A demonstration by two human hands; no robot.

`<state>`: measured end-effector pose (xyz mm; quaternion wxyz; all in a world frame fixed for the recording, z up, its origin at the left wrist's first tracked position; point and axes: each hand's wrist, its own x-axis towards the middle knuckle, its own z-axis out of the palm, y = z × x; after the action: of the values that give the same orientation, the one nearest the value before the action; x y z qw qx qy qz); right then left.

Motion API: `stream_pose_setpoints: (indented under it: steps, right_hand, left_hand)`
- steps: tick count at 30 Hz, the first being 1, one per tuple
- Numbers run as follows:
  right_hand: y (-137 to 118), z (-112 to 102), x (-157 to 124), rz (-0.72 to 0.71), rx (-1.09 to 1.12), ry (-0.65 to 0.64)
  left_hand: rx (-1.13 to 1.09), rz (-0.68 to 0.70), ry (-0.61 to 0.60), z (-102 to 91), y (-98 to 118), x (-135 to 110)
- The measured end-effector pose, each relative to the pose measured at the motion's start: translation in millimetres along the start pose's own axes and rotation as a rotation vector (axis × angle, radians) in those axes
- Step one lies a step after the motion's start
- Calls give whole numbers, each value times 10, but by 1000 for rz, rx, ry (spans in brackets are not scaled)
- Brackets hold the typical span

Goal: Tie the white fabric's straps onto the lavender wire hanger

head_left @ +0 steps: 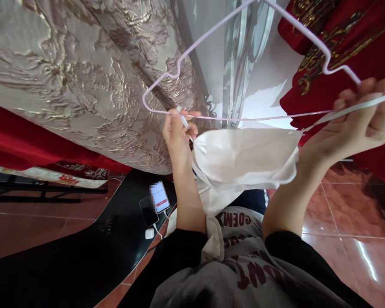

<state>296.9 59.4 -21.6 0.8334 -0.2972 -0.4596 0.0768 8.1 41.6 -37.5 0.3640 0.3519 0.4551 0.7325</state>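
Standing over own chest, grey lettered shirt [244, 252] at 6 o'clock, noon being straight ahead at the top of the view. Next out, a white garment [247, 156], draped between the forearms and under the hanger's bottom bar; most of it hangs toward 6. Left hand [179, 128] at the garment's 10: fingers pinched narrow around the bar near its left end, a loop of white strap among them. Right hand [368, 111] at its 2: fingers curled, holding the other strap [356, 106], which slants up from the garment's right corner and trails out toward 3. Lilac hanger [247, 119] just beyond the cloth, long axis 9 to 3; its right end passes behind the right fingers, whether gripped there I cannot tell. Garment's top edge runs roughly along the bar, nearer the left hand. Black table [67, 252] at 8, two phones [159, 196] on it. Farther: pale patterned cloth [83, 85] at 10, red cloth [365, 51] at 2.
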Motion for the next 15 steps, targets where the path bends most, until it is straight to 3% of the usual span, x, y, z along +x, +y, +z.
stream_pose_setpoints:
  steps: [2, 5, 9, 12, 14, 15]
  right_hand:
    - [-92, 82, -167, 46, -2, -87]
    - [-27, 209, -209, -32, 59, -71]
    - [161, 117, -59, -177, 117, 140]
    - [67, 46, -71, -195, 49, 280]
    - [-74, 82, -145, -179, 15, 244]
    - [-139, 116, -184, -143, -17, 131]
  left_hand:
    - [-16, -6, 5, 4, 3, 13]
    - [-16, 9, 8, 13, 6, 12]
    - [95, 10, -25, 16, -9, -3]
    - [152, 28, -34, 7, -56, 1]
    - [151, 33, -40, 5, -86, 5]
    - [142, 30, -47, 8, -95, 4]
